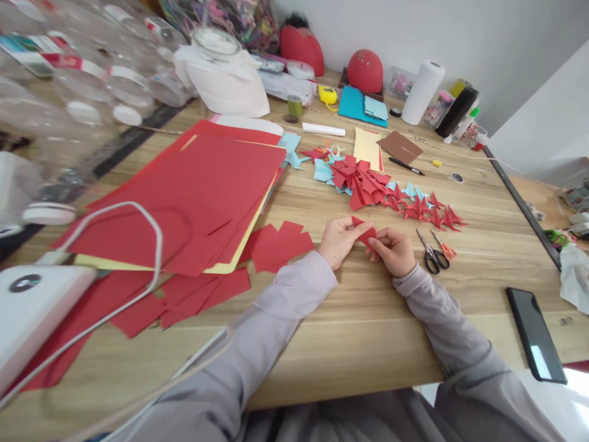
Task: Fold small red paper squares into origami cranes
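Note:
Between my two hands, above the wooden table, is a small folded piece of red paper [365, 235]. My left hand [339, 240] pinches its left side with thumb and fingers. On its right side, the thumb and fingers of my right hand [394, 250] close on the lower edge. Just beyond my hands lies a heap of folded red paper pieces [361, 181], with light blue ones among them. Pointed red paper figures [416, 209] extend from the heap to the right. Cut red paper pieces [283, 245] lie left of my left hand.
Large red sheets [197, 190] are stacked at left, near a white device [41, 307] with a looped cable. Black scissors [432, 253] and orange scissors [444, 247] lie right of my right hand. A phone [536, 334] sits at the right edge. Plastic bottles [87, 80] crowd the far left.

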Available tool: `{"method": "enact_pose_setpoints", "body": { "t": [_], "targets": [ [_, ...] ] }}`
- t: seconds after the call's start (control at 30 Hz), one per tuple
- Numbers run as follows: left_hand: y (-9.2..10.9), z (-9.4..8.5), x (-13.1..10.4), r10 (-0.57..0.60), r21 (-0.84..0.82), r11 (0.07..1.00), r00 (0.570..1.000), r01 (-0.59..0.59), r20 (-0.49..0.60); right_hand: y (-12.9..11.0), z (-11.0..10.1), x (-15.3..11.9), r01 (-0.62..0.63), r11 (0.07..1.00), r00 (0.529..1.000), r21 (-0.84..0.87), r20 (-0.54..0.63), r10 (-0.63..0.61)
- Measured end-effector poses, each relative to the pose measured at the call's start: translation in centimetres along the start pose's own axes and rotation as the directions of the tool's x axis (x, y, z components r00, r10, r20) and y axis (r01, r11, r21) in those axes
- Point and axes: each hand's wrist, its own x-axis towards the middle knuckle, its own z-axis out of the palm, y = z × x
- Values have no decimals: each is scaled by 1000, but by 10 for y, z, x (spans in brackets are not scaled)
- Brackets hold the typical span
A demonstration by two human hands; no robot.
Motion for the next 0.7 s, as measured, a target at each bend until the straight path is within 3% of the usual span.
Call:
{"method": "enact_pose_setpoints", "body": {
  "t": [0.4, 0.6, 0.7],
  "targets": [
    [6, -1, 2, -80, -127, 989, 997, 80, 10, -2, 1, 0, -20, 999, 1000, 48, 8, 20],
    [2, -1, 3, -4, -158, 987, 999, 10, 38, 1, -6, 6, -28, 989, 998, 147, -52, 36],
    [2, 1, 2, 27, -60, 998, 1000, -28, -12, 3, -9, 8, -36, 982, 997, 187, -66, 49]
  ]
}}
